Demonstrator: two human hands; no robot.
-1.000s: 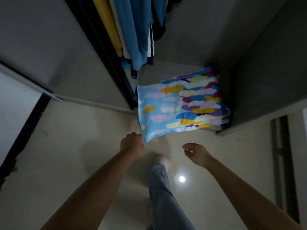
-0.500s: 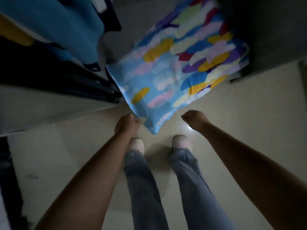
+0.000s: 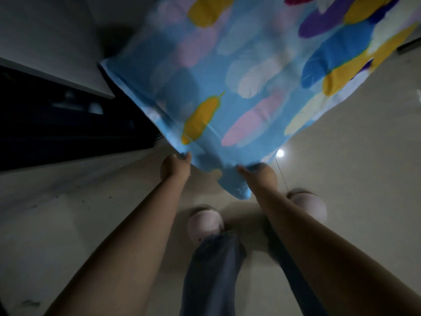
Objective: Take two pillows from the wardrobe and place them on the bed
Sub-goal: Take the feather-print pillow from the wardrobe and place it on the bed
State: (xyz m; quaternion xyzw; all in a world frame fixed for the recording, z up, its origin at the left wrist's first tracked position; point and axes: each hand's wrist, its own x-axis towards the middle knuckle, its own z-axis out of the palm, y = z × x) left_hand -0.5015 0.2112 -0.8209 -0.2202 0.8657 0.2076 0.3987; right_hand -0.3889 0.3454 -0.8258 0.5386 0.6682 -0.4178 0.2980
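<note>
A light blue pillow [image 3: 239,71] printed with yellow, pink, white and purple feather shapes fills the upper middle of the view, its near corner hanging toward me. My left hand [image 3: 175,167] is closed on the pillow's near edge at the left. My right hand [image 3: 259,173] pinches the same edge a little to the right, with the fabric corner drooping between and below the hands. The rest of the pillow stretches up and away toward the wardrobe, whose inside is hidden behind it.
The dark wardrobe base and sliding rail [image 3: 68,119] run along the left. Pale tiled floor [image 3: 353,179] spreads below and to the right. My two feet in light slippers [image 3: 205,221] stand just under the pillow's corner.
Both hands have reached forward and closed on the pillow's near edge. The pillow now looms much larger and closer as I lean in toward it.
</note>
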